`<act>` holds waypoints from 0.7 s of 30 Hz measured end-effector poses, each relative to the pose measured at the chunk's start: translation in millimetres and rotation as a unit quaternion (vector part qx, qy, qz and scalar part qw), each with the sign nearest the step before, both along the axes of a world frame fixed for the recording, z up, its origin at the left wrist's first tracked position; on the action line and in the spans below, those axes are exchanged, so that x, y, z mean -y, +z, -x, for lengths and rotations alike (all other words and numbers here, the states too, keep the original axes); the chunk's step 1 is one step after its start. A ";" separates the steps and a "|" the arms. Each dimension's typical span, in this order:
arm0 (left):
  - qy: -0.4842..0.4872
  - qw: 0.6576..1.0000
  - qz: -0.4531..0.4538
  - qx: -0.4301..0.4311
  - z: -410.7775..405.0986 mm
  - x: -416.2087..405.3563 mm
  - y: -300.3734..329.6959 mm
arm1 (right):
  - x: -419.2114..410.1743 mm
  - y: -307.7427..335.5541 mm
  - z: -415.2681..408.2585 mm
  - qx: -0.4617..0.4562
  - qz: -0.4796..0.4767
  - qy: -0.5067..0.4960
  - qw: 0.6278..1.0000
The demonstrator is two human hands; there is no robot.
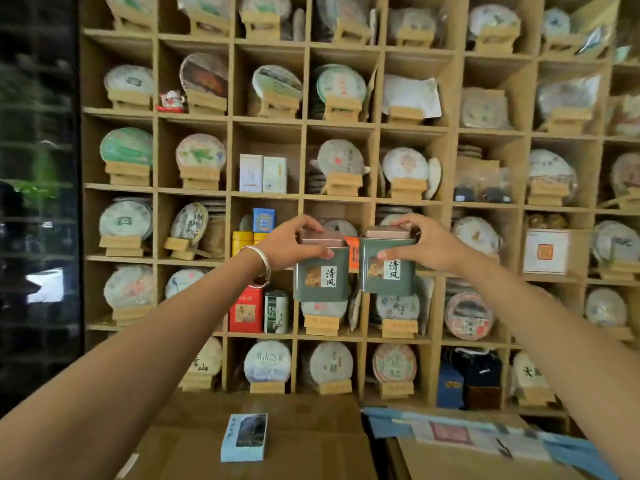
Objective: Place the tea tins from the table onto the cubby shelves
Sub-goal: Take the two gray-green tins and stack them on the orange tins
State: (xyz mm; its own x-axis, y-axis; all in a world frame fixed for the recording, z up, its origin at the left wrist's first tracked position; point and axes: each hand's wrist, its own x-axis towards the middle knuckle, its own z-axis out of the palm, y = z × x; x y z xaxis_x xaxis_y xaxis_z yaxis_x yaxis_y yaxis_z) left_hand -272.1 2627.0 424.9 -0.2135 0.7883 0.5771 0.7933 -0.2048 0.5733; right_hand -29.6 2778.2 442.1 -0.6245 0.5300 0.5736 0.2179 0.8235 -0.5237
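Note:
Two matching grey-green tea tins with white labels are held up in front of the wooden cubby shelves (301,197). My left hand (294,242) grips the left tin (320,275) by its lid and upper edge. My right hand (420,245) grips the right tin (388,268) the same way. Both tins are upright, side by side, level with the cubby row that holds yellow tins (242,242) and a blue tin (264,220). A silver bracelet (259,261) circles my left wrist.
Most cubbies hold round wrapped tea cakes on small wooden stands. A red tin (246,311) and a green tin (276,311) stand one row lower. Cardboard boxes (311,441) lie below, with a small light-blue box (244,438) on top and blue-edged papers (467,434) to the right.

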 end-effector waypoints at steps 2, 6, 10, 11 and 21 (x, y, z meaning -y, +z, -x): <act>0.017 1.000 -0.002 0.001 11.9 -11.3 5.9 | -20.1 7.1 20.8 0.005 -0.014 0.014 1.000; 0.044 0.999 0.005 0.011 31.7 -39.6 22.7 | -59.9 20.3 51.6 0.001 -0.016 0.040 0.999; 0.061 0.997 -0.019 0.041 50.6 -71.3 26.9 | -96.5 25.9 77.0 -0.004 -0.019 0.057 0.998; 0.064 0.997 -0.020 0.045 56.0 -79.0 26.0 | -105.5 26.2 83.9 -0.002 -0.020 0.061 0.998; 0.077 0.996 0.010 0.030 142.5 -161.9 36.2 | -200.9 46.0 180.8 -0.016 0.003 0.062 0.998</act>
State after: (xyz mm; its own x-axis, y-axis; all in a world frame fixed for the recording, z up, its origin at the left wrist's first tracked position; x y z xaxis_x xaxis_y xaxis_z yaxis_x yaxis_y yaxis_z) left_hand -414.6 2788.9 461.1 -0.3678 0.7539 0.5443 0.7781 -0.0710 0.6241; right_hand -210.5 2979.2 488.1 -0.6671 0.4529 0.5915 0.0977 0.8403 -0.5332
